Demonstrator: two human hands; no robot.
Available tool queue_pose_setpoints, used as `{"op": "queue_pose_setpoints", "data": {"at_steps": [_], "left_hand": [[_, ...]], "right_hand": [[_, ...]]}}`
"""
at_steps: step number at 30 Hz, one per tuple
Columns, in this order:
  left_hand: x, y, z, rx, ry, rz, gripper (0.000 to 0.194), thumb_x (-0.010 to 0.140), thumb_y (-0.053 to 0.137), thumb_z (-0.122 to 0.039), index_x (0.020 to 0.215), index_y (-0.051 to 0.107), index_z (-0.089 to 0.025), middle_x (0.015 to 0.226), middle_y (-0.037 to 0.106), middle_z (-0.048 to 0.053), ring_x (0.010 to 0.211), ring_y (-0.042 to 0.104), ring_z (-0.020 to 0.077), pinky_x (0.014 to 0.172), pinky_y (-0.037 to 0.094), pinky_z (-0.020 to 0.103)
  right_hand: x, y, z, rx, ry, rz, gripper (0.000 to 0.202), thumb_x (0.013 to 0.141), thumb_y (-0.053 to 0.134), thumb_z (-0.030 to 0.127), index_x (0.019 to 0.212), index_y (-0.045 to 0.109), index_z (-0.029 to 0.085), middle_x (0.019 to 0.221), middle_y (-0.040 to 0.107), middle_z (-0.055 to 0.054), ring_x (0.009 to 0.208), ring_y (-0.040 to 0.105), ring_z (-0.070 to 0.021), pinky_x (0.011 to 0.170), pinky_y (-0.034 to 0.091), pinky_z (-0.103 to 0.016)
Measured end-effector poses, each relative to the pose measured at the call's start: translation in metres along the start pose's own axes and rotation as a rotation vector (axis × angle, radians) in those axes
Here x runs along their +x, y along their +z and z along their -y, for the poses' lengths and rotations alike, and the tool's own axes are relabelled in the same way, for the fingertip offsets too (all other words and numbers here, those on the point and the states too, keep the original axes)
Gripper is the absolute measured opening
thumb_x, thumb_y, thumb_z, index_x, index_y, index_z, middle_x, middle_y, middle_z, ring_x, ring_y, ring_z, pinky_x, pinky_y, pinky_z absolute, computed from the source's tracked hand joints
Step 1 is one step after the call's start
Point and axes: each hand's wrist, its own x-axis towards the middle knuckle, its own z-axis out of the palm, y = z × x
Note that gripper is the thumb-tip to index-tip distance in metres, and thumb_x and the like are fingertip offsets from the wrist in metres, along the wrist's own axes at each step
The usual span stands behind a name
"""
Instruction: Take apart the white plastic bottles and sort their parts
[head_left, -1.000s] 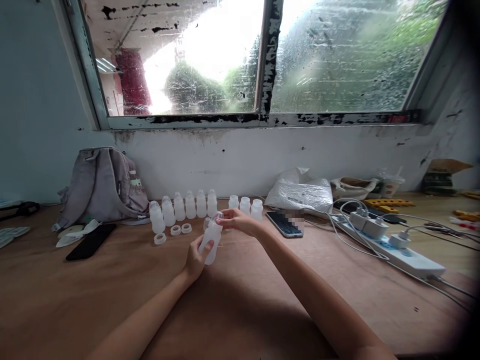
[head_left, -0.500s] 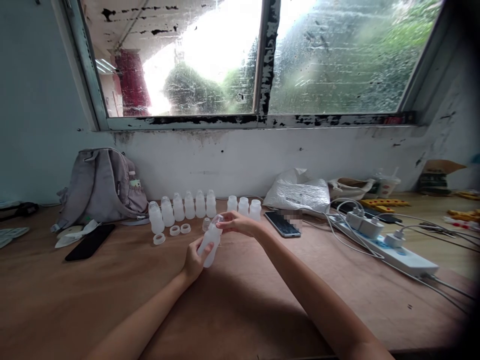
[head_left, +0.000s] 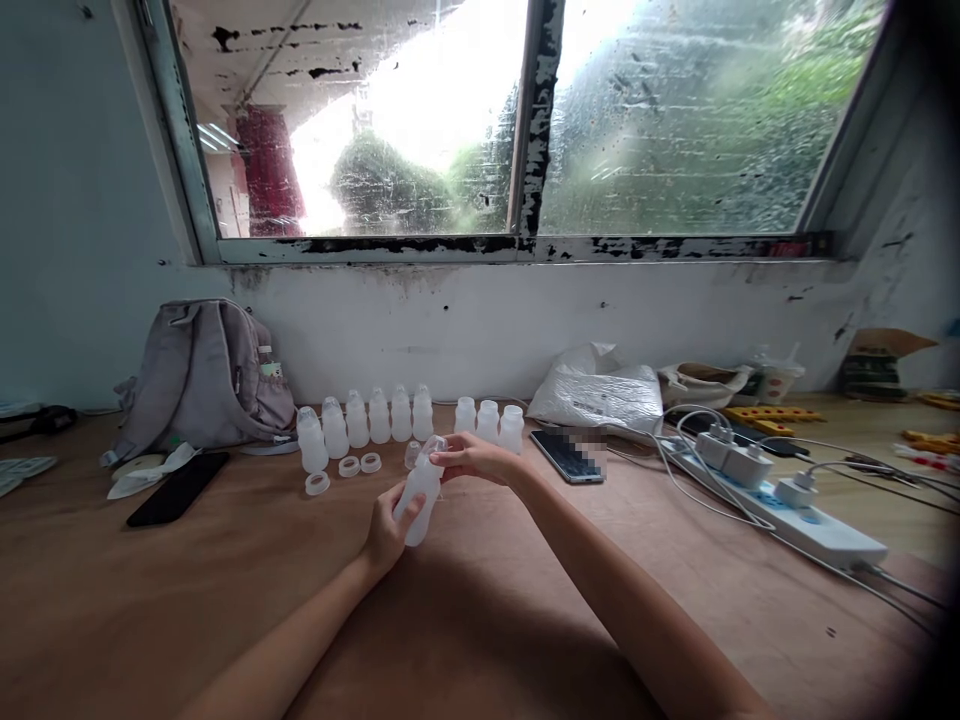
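My left hand is wrapped round the body of a frosted white baby bottle, which tilts with its top to the right. At the top of that bottle, my right hand has its fingers closed on a clear cap. Another clear cap stands on the table just left of the bottle's top. White screw rings lie to the left, three of them. Behind is a row of several capped bottles, and to the right stand three bottles without caps.
A phone and a silvery plastic bag lie right of the bottles. Farther right is a white power strip with plugs and loose cables. A grey backpack and a black phone-like slab are at the left.
Both hands keep the same hold on the bottle and its cap. The bottle stands slightly more upright; the whole view has shifted a little.
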Motion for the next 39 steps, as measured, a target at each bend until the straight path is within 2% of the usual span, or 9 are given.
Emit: {"op": "queue_pose_setpoints", "data": {"at_steps": [4, 9, 13, 17, 20, 23, 28, 33, 39], "left_hand": [[0.003, 0.0, 0.003, 0.073, -0.004, 0.018, 0.031, 0.08, 0.044, -0.039, 0.083, 0.059, -0.012, 0.073, 0.058, 0.004, 0.067, 0.05, 0.0167, 0.06, 0.037, 0.024], [0.012, 0.0, 0.007, 0.162, -0.023, 0.046, 0.034, 0.079, 0.044, -0.042, 0.098, 0.054, -0.016, 0.084, 0.06, 0.005, 0.078, 0.055, 0.0204, 0.07, 0.04, 0.028], [0.017, -0.004, 0.016, 0.229, 0.01, 0.04, 0.038, 0.081, 0.038, -0.044, 0.107, 0.05, -0.019, 0.098, 0.054, 0.006, 0.093, 0.052, 0.0213, 0.083, 0.038, 0.032], [0.019, -0.009, 0.032, 0.443, 0.001, 0.071, 0.041, 0.082, 0.033, -0.047, 0.112, 0.045, -0.022, 0.109, 0.046, 0.007, 0.104, 0.044, 0.0208, 0.091, 0.033, 0.034], [0.018, -0.01, 0.041, 0.675, -0.032, 0.123, 0.043, 0.081, 0.033, -0.049, 0.114, 0.042, -0.023, 0.116, 0.042, 0.007, 0.108, 0.04, 0.0228, 0.09, 0.031, 0.038], [0.018, -0.01, 0.045, 0.822, -0.04, 0.174, 0.043, 0.08, 0.035, -0.05, 0.112, 0.043, -0.022, 0.114, 0.044, 0.007, 0.105, 0.04, 0.0233, 0.087, 0.033, 0.038], [0.019, -0.01, 0.039, 0.842, -0.027, 0.215, 0.038, 0.08, 0.036, -0.049, 0.101, 0.049, -0.021, 0.105, 0.051, 0.005, 0.099, 0.043, 0.0223, 0.082, 0.035, 0.034], [0.02, -0.013, 0.038, 0.854, 0.022, 0.228, 0.037, 0.08, 0.038, -0.048, 0.1, 0.051, -0.02, 0.102, 0.053, 0.004, 0.097, 0.044, 0.0219, 0.081, 0.035, 0.033], [0.02, -0.015, 0.041, 0.883, 0.055, 0.247, 0.038, 0.08, 0.036, -0.05, 0.099, 0.051, -0.02, 0.104, 0.052, 0.004, 0.099, 0.042, 0.0218, 0.084, 0.034, 0.035]], "right_hand": [[-0.001, -0.001, -0.002, -0.005, -0.004, -0.016, 0.035, 0.066, 0.064, 0.038, 0.089, 0.06, 0.012, 0.089, 0.059, -0.007, 0.087, 0.055, -0.0171, 0.08, 0.044, -0.031], [-0.002, -0.002, 0.002, -0.068, -0.041, -0.173, 0.047, 0.064, 0.067, 0.034, 0.106, 0.051, 0.02, 0.095, 0.058, -0.005, 0.091, 0.054, -0.0182, 0.076, 0.048, -0.029], [0.001, -0.001, 0.004, -0.13, -0.076, -0.204, 0.041, 0.068, 0.062, 0.039, 0.104, 0.052, 0.021, 0.097, 0.057, -0.005, 0.09, 0.054, -0.0189, 0.069, 0.049, -0.028], [0.006, -0.001, 0.0, -0.253, -0.136, -0.274, 0.039, 0.068, 0.06, 0.042, 0.099, 0.054, 0.018, 0.086, 0.058, -0.004, 0.081, 0.055, -0.0169, 0.062, 0.048, -0.026], [0.008, 0.0, -0.002, -0.421, -0.159, -0.326, 0.04, 0.066, 0.061, 0.044, 0.095, 0.057, 0.016, 0.08, 0.058, -0.004, 0.074, 0.054, -0.0155, 0.059, 0.046, -0.025], [0.01, 0.004, -0.003, -0.58, -0.18, -0.337, 0.04, 0.067, 0.059, 0.046, 0.094, 0.059, 0.016, 0.082, 0.059, -0.004, 0.076, 0.054, -0.0162, 0.06, 0.044, -0.024], [0.012, 0.005, -0.007, -0.705, -0.219, -0.336, 0.037, 0.069, 0.057, 0.045, 0.092, 0.06, 0.016, 0.08, 0.059, -0.003, 0.077, 0.054, -0.0164, 0.064, 0.044, -0.025], [0.016, 0.001, -0.015, -0.77, -0.197, -0.359, 0.049, 0.062, 0.065, 0.041, 0.104, 0.055, 0.018, 0.087, 0.058, -0.004, 0.075, 0.054, -0.0153, 0.066, 0.045, -0.026], [0.015, 0.001, -0.015, -0.812, -0.174, -0.333, 0.057, 0.058, 0.068, 0.037, 0.107, 0.049, 0.018, 0.081, 0.057, -0.003, 0.074, 0.053, -0.0148, 0.064, 0.044, -0.025]]}}
